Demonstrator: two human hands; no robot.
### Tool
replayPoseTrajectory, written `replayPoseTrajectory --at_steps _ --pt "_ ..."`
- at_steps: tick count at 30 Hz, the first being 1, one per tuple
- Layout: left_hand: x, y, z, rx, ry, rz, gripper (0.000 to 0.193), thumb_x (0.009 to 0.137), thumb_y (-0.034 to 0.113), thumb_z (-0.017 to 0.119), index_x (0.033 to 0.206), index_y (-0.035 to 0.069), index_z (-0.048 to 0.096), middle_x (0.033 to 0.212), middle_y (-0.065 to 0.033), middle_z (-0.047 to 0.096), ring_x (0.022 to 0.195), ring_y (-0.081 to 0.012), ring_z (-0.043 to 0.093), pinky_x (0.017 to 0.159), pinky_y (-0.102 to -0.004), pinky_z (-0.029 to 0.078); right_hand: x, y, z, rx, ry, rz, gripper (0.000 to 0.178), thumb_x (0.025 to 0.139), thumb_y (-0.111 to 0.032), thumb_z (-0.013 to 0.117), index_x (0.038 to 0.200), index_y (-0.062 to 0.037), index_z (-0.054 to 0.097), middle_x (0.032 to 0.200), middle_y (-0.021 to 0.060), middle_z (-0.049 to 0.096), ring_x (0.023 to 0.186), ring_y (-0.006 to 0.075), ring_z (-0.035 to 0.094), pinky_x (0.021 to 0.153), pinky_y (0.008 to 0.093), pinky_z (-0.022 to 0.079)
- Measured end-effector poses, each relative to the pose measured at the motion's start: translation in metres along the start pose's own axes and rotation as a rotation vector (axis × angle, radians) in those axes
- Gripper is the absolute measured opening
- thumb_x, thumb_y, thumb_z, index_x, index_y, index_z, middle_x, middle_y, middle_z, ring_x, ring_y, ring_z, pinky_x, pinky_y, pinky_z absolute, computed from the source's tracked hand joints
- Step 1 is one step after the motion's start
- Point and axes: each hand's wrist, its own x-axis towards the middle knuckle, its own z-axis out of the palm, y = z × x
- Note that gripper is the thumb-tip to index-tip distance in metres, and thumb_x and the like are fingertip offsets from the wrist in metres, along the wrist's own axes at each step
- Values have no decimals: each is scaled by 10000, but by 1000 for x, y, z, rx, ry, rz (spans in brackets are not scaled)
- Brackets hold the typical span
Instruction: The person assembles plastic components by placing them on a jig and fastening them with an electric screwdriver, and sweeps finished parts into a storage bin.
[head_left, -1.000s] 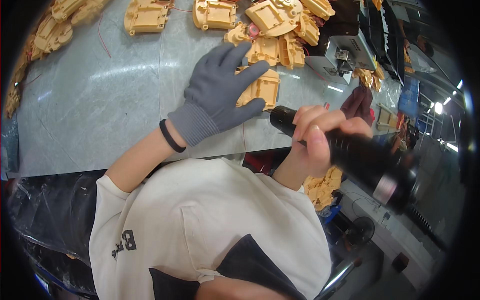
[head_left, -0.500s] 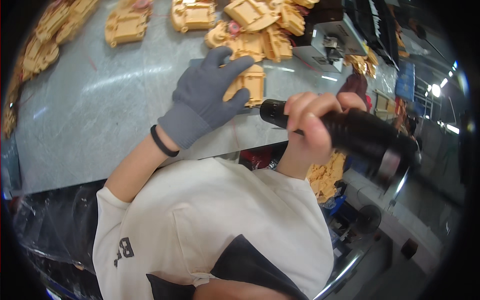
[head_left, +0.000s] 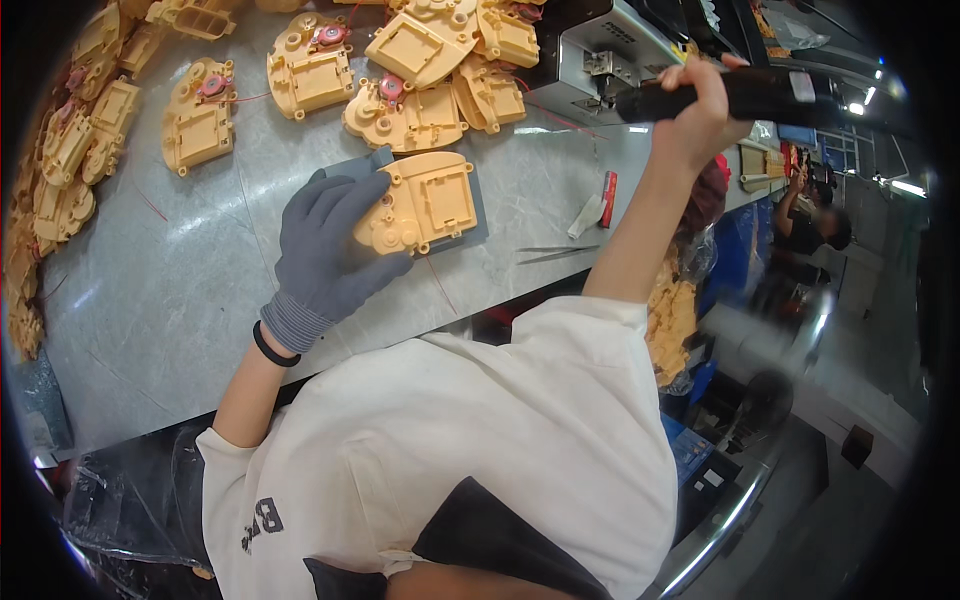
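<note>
My left hand [head_left: 325, 245], in a grey glove, grips the left end of a yellow plastic housing [head_left: 432, 205], thumb on the near side and fingers on the far side. The housing lies flat on a dark grey block [head_left: 479, 190] on the table, and a thin red wire trails from its near edge. Bare and raised to the right, my right hand [head_left: 703, 105] is wrapped round a black electric screwdriver [head_left: 770, 92]. Its front end points left, close to the metal bracket [head_left: 604, 66] on a grey box-shaped machine [head_left: 568, 72].
Several yellow housings [head_left: 310, 72] with red round parts lie along the far side of the grey table [head_left: 150, 300], more piled at the left. Tweezers [head_left: 556, 252] and a small red-and-white tube [head_left: 600, 205] lie near the front edge. A person [head_left: 808, 220] is in the right background.
My right hand has lifted the screwdriver away from the housing, up to the machine. My left hand now holds the housing's left end, and the housing looks turned.
</note>
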Motion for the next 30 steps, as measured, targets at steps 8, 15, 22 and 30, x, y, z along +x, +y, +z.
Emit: replayPoseTrajectory --at_steps 8,15,22,30 --pt "3 -15 -1 -142 56 76 519 764 259 643 1231 74 513 1100 -121 580 1076 -292 490 1018 -446 314 -115 -71 27 552 -618 31 544 741 74 572 1208 -63 331 676 107 540 517 205 516 518 340 450" --pt "3 -15 -1 -143 59 66 477 797 235 606 1233 69 505 1086 -100 592 1070 -274 504 1013 -439 323 -140 -71 39 444 -845 31 546 761 102 561 1199 -79 290 721 111 542 532 202 513 497 337 440" --pt "-1 -19 1 -190 88 71 408 841 190 559 1226 66 509 1025 -104 597 1016 -273 521 998 -432 338 -146 -74 47 436 -873 21 533 753 119 530 1186 -83 293 693 102 528 519 197 506 505 342 441" --pt "-1 -19 3 -207 162 112 391 852 194 554 1220 68 516 936 -108 588 934 -283 523 935 -409 383 -162 -64 63 386 -782 120 512 728 158 562 1110 -70 308 682 102 513 525 184 481 571 349 456"
